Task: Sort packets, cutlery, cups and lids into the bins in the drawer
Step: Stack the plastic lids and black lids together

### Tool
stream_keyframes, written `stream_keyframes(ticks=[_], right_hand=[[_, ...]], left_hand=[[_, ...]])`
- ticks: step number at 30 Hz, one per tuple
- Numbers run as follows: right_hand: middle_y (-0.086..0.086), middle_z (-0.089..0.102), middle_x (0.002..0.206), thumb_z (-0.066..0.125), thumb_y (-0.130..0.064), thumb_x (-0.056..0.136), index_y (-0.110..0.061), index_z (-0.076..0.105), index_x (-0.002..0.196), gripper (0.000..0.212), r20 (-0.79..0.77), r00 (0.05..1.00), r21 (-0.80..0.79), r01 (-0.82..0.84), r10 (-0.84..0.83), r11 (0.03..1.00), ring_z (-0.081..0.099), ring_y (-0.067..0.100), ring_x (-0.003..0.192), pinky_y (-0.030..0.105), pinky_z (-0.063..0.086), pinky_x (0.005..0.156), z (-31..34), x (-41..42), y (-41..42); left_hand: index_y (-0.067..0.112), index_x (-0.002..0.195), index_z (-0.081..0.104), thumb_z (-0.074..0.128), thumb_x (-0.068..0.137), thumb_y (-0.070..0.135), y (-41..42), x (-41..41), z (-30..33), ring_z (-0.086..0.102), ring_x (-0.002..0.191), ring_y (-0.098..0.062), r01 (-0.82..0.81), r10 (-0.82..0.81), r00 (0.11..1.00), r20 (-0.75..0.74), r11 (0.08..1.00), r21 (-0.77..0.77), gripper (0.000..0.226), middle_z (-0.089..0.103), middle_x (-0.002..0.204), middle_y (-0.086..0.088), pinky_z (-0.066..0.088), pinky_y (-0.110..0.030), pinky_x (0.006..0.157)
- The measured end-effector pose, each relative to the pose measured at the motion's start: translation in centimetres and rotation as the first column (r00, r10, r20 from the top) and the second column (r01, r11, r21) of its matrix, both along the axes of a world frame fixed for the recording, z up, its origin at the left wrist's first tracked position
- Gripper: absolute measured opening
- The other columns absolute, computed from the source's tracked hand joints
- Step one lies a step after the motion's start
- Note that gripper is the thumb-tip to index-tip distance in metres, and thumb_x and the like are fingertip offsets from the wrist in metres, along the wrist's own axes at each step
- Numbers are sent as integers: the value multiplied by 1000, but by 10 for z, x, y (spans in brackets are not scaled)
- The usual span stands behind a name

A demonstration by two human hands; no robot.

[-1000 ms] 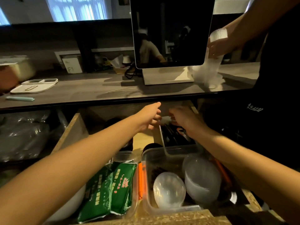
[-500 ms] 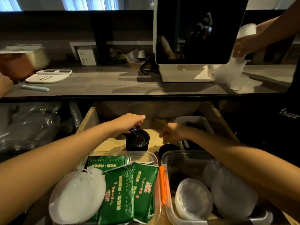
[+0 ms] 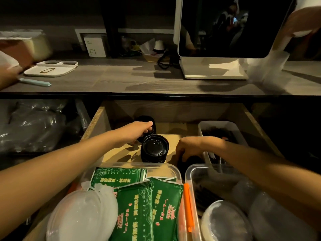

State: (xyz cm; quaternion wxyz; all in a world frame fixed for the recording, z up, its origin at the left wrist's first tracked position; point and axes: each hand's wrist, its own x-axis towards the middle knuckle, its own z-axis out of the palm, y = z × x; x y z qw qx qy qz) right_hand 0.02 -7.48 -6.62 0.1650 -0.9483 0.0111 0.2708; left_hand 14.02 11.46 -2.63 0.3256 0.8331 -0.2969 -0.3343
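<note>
The wooden drawer is open below the counter. My left hand reaches to its back and grips a dark stack of black lids. A second stack of black lids stands free just in front of that hand. My right hand curls down over another dark round stack, mostly in shadow. In front, a clear bin holds green packets and an orange stick. Another clear bin holds clear lids. A back bin holds dark cutlery.
A bagged stack of clear lids lies front left. The counter overhangs the drawer's back, bearing a monitor, a white tray and a blue pen. Another person's hand holds clear cups at top right. Plastic bags fill the left shelf.
My left hand left the front black lid stack and moved back onto the rear stack. My right hand sank lower over the dark stack. The view dropped closer to the drawer.
</note>
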Motion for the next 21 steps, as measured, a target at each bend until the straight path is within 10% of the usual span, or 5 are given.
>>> stream_keyframes(ticks=[4, 9, 15, 21], right_hand=[[-1, 67, 104, 65, -9, 90, -14, 69, 108, 19, 179, 954, 246, 193, -240, 950, 62, 9, 93, 14, 49, 83, 26, -4, -9], [8, 71, 92, 64, -7, 89, -13, 71, 95, 11, 211, 677, 724, 376, -705, 578, 68, 18, 87, 28, 56, 77, 55, 1, 0], [6, 61, 96, 61, -13, 95, -13, 66, 103, 10, 103, 324, 711, 638, -940, 297, 59, 16, 77, 23, 49, 49, 51, 39, 31], [15, 59, 110, 58, 0, 93, -6, 62, 105, 14, 13, 306, 729, 649, -952, 218, 64, 29, 95, 24, 54, 48, 41, 88, 50]], left_hand=[[21, 121, 61, 36, 106, 45, 4, 4, 10, 57, 114, -19, -76, 76, 997, -5, 992, -97, 38, 60, 125, -1, 48, -34, 87], [17, 114, 63, 37, 107, 39, 10, 9, 24, 62, 100, -20, -181, 168, 983, -79, 964, -195, 35, 66, 116, -8, 51, -32, 79], [7, 133, 55, 34, 108, 40, 16, 17, 25, 60, 117, -30, -347, 309, 933, -185, 910, -226, 46, 60, 130, -15, 52, -40, 89], [13, 153, 35, 41, 105, 47, 17, 35, 14, 48, 130, -30, -442, 399, 881, -253, 886, -141, 59, 41, 152, -12, 50, -43, 96]])
